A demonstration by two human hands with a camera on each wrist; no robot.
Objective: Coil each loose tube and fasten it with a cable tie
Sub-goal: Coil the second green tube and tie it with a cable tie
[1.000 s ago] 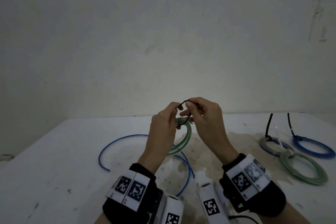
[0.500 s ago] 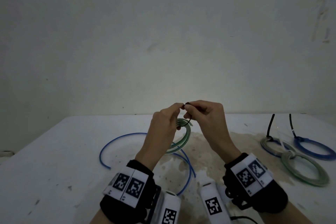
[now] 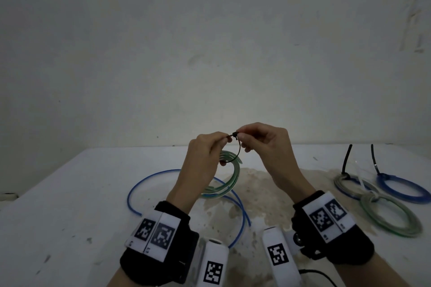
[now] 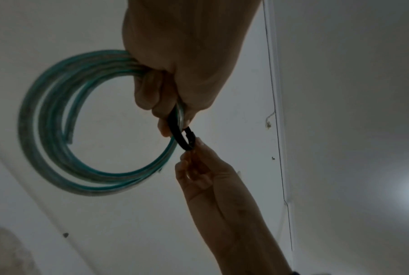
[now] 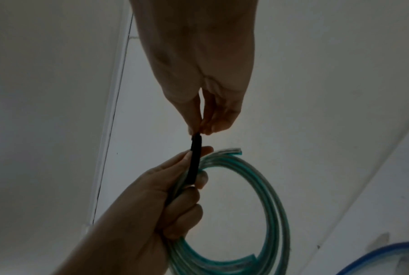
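Translucent green plastic tube coiled in several loops (image 3: 229,178), held up in the air above the middle of the white table (image 3: 77,205), not touching it. Thin black plastic cable tie (image 3: 235,147) looped around the bundle of loops at the coil's top; loop is loose, gap visible between tie and tubes. Tie head sits at the top between both hands.

Left hand (image 3: 201,163): fingers curled round the coil bundle, thumb and forefinger pinching the tie strap just left of the head. Left wrist view shows the same coil (image 4: 57,130) hanging off the fist, tie (image 4: 181,132) coming out past the fingertips. Right hand (image 3: 265,147): thumb and forefinger tips pinched on the tie head end, other fingers curled loosely, holding nothing else. Right wrist view: pinch (image 5: 198,128) on the tie's top end, black strap (image 5: 195,160) running down into the left hand's (image 5: 156,202) grip, cut tube ends sticking out beside it.

Loose blue tube (image 3: 163,175) lies uncoiled in a wide arc on the table under the hands, running toward the near edge. Toward the right edge: three finished coils, each tied, lying flat – grey-green coil (image 3: 342,182) with black tie tail standing up, blue coil (image 3: 403,190) with black tie tail up, larger green coil (image 3: 391,216) nearest, overlapping the grey-green one. Brownish stain (image 3: 261,196) on the table middle. Black wrist bands with white marker tags (image 3: 151,233) on both wrists.
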